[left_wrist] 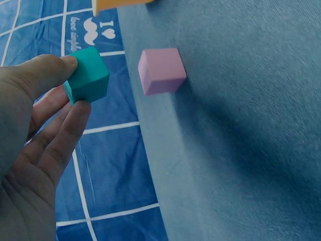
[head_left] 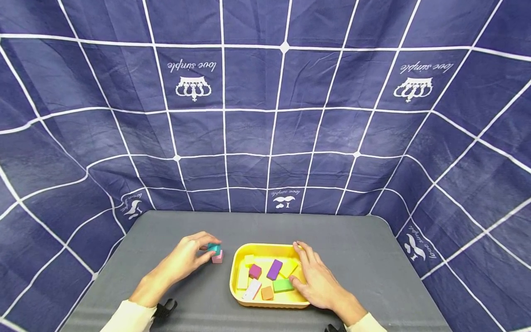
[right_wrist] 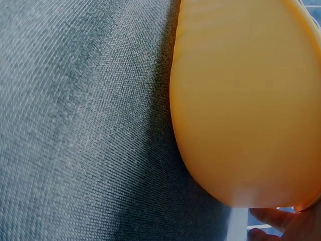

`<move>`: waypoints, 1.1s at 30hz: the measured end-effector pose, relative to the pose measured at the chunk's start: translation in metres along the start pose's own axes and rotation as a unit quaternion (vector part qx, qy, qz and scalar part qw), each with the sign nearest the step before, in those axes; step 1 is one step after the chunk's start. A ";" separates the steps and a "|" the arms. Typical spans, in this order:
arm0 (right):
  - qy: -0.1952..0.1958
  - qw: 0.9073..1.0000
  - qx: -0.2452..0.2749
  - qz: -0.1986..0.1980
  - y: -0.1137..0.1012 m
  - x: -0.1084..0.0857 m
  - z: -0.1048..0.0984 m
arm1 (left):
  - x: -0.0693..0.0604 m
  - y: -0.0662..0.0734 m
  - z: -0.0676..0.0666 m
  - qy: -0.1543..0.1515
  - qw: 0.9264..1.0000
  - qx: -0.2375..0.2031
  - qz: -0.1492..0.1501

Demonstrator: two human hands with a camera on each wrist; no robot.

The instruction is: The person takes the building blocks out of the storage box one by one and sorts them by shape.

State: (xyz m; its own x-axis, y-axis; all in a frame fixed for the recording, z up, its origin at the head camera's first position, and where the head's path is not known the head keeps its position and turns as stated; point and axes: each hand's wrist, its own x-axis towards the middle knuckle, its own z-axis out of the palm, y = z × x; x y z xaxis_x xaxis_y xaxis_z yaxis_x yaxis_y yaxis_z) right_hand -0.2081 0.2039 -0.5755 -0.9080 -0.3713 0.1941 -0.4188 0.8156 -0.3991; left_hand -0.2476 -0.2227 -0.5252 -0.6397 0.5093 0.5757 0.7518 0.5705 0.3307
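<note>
Between thumb and fingertips, my left hand point(head_left: 184, 259) pinches a teal cube point(left_wrist: 89, 75). In the head view that cube overlaps the upper part of a pink cube point(head_left: 217, 257) on the table. A gap shows between the teal cube and the pink cube point(left_wrist: 161, 71) in the left wrist view. My right hand point(head_left: 317, 281) rests over the right end of a yellow tray point(head_left: 265, 304), its fingers extended along the rim. Its thumb reaches inside, by a green block point(head_left: 283, 285). The right wrist view shows mostly the tray's outer wall point(right_wrist: 246, 110).
Inside the tray lie a purple block point(head_left: 274, 269), a magenta block point(head_left: 255, 271), an orange cube point(head_left: 267, 293), a white block point(head_left: 251, 289) and several yellow blocks. The grey table point(head_left: 186, 304) meets a blue gridded cloth point(head_left: 249, 133) at the back and sides.
</note>
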 end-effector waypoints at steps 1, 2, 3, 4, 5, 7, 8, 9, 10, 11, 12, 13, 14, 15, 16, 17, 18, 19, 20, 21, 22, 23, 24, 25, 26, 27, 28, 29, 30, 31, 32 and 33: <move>0.000 1.000 -0.001 0.000 0.000 0.000 0.000 | -0.002 -0.001 -0.001 0.000 1.000 0.001 -0.005; 0.000 1.000 -0.002 -0.001 0.000 0.000 0.000 | -0.003 -0.003 -0.002 0.000 1.000 0.001 -0.008; 0.000 1.000 -0.002 -0.001 0.000 0.000 0.000 | -0.005 -0.004 -0.002 0.000 1.000 0.001 -0.012; 0.001 1.000 -0.004 -0.002 0.000 0.000 0.000 | -0.006 -0.005 -0.003 0.001 1.000 0.001 -0.016; 0.001 1.000 -0.004 -0.002 0.000 0.000 0.000 | -0.008 -0.006 -0.004 0.002 1.000 0.000 -0.019; 0.002 1.000 -0.006 -0.002 -0.001 0.000 0.000 | -0.011 -0.009 -0.005 0.005 1.000 0.000 -0.022; 0.002 1.000 -0.006 -0.002 -0.001 0.000 0.000 | -0.012 -0.010 -0.005 0.006 1.000 0.001 -0.022; 0.003 1.000 -0.006 -0.001 -0.001 0.000 -0.001 | -0.013 -0.012 -0.006 0.007 1.000 0.002 -0.023; 0.003 1.000 -0.006 -0.001 -0.001 0.000 -0.001 | -0.014 -0.013 -0.006 0.007 1.000 0.002 -0.023; 0.003 1.000 -0.006 -0.001 -0.001 0.000 -0.001 | -0.015 -0.014 -0.006 0.007 1.000 0.003 -0.024; 0.002 1.000 -0.006 -0.001 -0.001 0.000 -0.001 | -0.016 -0.015 -0.006 0.006 1.000 0.006 -0.025; 0.002 1.000 -0.005 0.000 -0.001 -0.001 -0.001 | -0.018 -0.016 -0.005 0.005 1.000 0.011 -0.026; 0.002 1.000 -0.005 0.000 -0.001 -0.001 -0.001 | -0.019 -0.017 -0.005 0.003 0.999 0.014 -0.028; 0.002 1.000 -0.005 0.000 -0.001 -0.001 -0.001 | -0.020 -0.019 -0.005 0.002 0.999 0.017 -0.031; 0.001 1.000 -0.005 0.000 -0.001 -0.001 -0.001 | -0.022 -0.020 -0.005 0.001 0.999 0.021 -0.033; 0.001 1.000 -0.005 0.001 -0.001 -0.001 0.000 | -0.023 -0.021 -0.004 -0.001 0.999 0.025 -0.036; 0.001 1.000 -0.006 0.001 -0.001 -0.001 0.000 | -0.025 -0.022 -0.004 -0.003 0.999 0.027 -0.039; 0.001 1.000 -0.007 0.002 -0.001 -0.001 0.000 | -0.026 -0.023 -0.003 -0.005 0.999 0.027 -0.042; 0.000 1.000 -0.008 0.001 -0.002 0.000 0.000 | -0.028 -0.025 -0.003 -0.008 0.999 0.026 -0.046; 0.000 1.000 -0.009 0.001 -0.002 0.000 -0.001 | -0.029 -0.026 -0.003 -0.011 0.998 0.025 -0.050; 0.000 1.000 -0.009 0.001 -0.002 0.000 -0.001 | -0.030 -0.027 -0.003 -0.014 0.998 0.024 -0.054; 0.000 1.000 -0.008 0.001 -0.002 0.000 -0.001 | -0.030 -0.028 -0.002 -0.018 0.998 0.024 -0.058; -0.001 1.000 -0.008 0.001 -0.002 0.000 -0.001 | -0.031 -0.029 -0.002 -0.023 0.997 0.023 -0.064; -0.001 1.000 -0.007 0.002 -0.002 0.000 -0.001 | -0.032 -0.030 -0.002 -0.027 0.997 0.023 -0.069; -0.002 1.000 -0.006 0.002 -0.002 0.000 -0.001 | -0.032 -0.030 -0.002 -0.032 0.996 0.023 -0.074; -0.002 1.000 -0.006 0.003 -0.002 0.000 -0.001 | -0.033 -0.031 -0.002 -0.037 0.996 0.024 -0.081; -0.003 1.000 -0.006 0.003 -0.002 0.000 -0.001 | -0.033 -0.032 -0.002 -0.042 0.995 0.024 -0.087; -0.003 1.000 -0.007 0.004 -0.002 0.000 -0.001 | -0.033 -0.033 -0.002 -0.046 0.994 0.022 -0.093; -0.003 1.000 -0.009 0.004 -0.002 0.000 -0.001 | -0.034 -0.033 -0.001 -0.051 0.994 0.020 -0.098; -0.003 1.000 -0.009 0.004 -0.002 0.000 -0.001 | -0.034 -0.034 -0.001 -0.055 0.993 0.018 -0.101; -0.003 1.000 -0.010 0.003 -0.002 0.000 -0.001 | -0.035 -0.035 -0.001 -0.059 0.993 0.016 -0.105; -0.003 1.000 -0.009 0.003 -0.002 -0.001 0.000 | -0.035 -0.036 0.000 -0.062 0.992 0.013 -0.106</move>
State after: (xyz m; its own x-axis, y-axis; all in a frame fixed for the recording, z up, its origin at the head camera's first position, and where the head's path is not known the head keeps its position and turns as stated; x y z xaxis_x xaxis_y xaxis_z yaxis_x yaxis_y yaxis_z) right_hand -0.2067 0.2030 -0.5747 -0.9104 -0.3693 0.1866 -0.4136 0.8259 -0.3832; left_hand -0.2519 -0.2610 -0.5570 -0.7987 0.4508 0.3986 0.5954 0.6882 0.4146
